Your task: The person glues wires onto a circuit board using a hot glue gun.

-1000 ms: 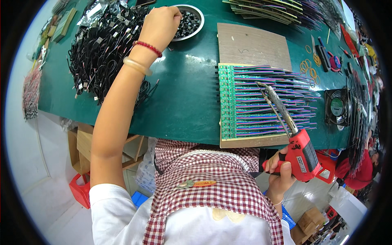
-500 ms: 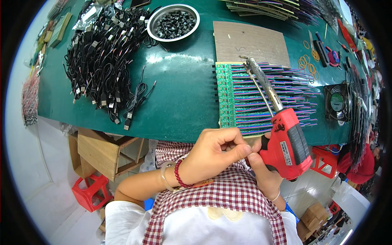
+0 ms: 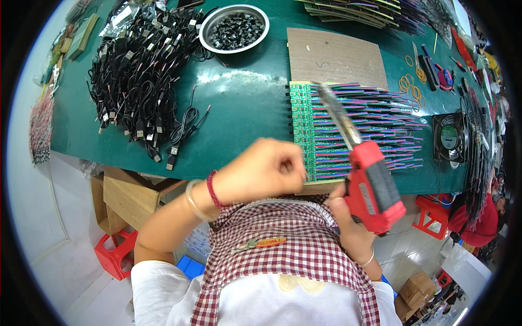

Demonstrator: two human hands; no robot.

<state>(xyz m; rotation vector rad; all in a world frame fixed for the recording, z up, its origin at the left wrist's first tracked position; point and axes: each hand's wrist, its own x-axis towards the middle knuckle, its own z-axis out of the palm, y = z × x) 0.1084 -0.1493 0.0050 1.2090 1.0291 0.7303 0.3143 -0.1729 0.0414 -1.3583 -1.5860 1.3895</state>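
My right hand [image 3: 350, 228] is wrapped round the grip of a red and black soldering gun [image 3: 375, 187]. The gun's metal barrel points up and away, over a panel of small green circuit boards [image 3: 302, 130]. Rows of thin multicoloured wires [image 3: 370, 127] run right from those boards. My left hand [image 3: 266, 168], smeared by motion, hovers at the panel's near left corner with its fingers curled closed. Whatever those fingers may hold is hidden. A brown wooden board [image 3: 337, 57] lies beyond the circuit panel.
A heap of black USB cables [image 3: 136, 81] covers the left of the green table [image 3: 234, 114]. Behind stands a metal bowl [image 3: 234, 30] of small black parts. To the right are a small fan [image 3: 450, 137], rubber bands [image 3: 408, 84] and pliers [image 3: 446, 79]. Red stools [image 3: 117, 252] stand below.
My left hand has moved up and left, away from my right hand. The soldering gun has shifted slightly left, its barrel tip now over the green boards.
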